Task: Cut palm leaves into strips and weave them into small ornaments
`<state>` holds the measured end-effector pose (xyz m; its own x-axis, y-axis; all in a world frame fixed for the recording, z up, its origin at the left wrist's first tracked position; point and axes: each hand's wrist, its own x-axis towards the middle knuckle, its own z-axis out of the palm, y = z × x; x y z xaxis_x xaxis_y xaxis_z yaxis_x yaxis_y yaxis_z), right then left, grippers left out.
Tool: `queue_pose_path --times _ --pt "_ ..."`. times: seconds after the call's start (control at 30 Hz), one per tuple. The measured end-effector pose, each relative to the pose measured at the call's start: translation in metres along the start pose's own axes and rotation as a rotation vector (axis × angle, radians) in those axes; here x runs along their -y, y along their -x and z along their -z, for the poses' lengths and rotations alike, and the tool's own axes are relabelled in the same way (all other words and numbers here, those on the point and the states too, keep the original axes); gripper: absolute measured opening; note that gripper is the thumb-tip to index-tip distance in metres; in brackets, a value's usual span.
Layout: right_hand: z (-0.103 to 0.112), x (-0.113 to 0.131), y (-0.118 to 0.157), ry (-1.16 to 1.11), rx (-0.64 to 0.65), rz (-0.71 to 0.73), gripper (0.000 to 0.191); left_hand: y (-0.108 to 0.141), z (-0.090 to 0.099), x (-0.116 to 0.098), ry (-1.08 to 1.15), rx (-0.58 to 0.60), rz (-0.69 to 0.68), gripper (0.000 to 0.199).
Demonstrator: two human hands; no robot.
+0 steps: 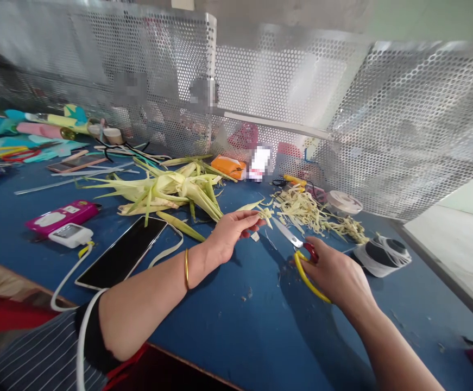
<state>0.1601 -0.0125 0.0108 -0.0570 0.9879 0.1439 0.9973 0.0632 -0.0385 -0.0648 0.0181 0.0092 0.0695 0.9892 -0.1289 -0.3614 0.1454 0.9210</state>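
I've left hand (pixel 236 231) pinching pale husk piece (pixel 266 215), left of trimmings pile (pixel 301 209); right hand (pixel 338 271) gripping scissors (pixel 298 244), near side of pile. Likely trimming step; next snip needs careful aligning.

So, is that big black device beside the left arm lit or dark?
Dark: the device shows only plain black, with no picture. Whether it's switched off, I cannot tell.

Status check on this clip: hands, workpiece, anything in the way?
Left hand pinching pale husk piece. Right hand holding scissors, tip close to the piece. Husk scraps just beyond; nothing visibly between scissors and piece.
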Motion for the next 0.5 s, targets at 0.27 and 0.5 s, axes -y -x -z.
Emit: queue_pose_path --times 0.27,0.5 --pt "-0.008 0.0 0.002 0.03 0.147 0.19 0.031 0.003 0.0 0.008 0.369 0.196 0.18 0.021" --pt "-0.006 -0.003 0.001 -0.49 -0.091 0.188 0.03 0.01 -0.004 0.013 0.351 0.31 0.178 0.024"
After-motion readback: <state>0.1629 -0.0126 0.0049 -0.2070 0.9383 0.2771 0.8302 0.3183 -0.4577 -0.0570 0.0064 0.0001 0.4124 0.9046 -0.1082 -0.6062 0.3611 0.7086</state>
